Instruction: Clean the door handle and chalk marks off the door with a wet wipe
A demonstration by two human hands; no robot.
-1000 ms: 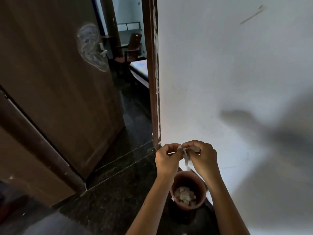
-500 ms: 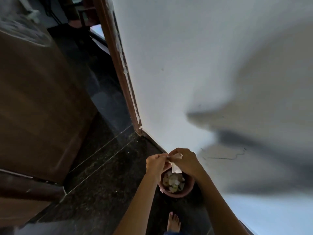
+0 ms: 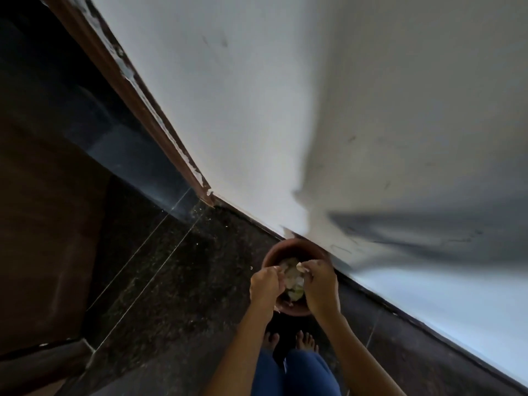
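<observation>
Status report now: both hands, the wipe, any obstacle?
Left hand and right hand over clay pot, each pinching a white scrap. Door out of view. Nothing blocking.

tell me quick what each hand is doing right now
Left hand: fingers curled over the clay pot; what it holds cannot be told.
Right hand: pinches a small white scrap.

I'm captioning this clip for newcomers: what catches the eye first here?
Two hands, left hand and right hand, meet low in the frame over a brown pot of crumpled scraps by the wall's foot. Above spreads the white wall, crossed by a dark shadow.
</observation>
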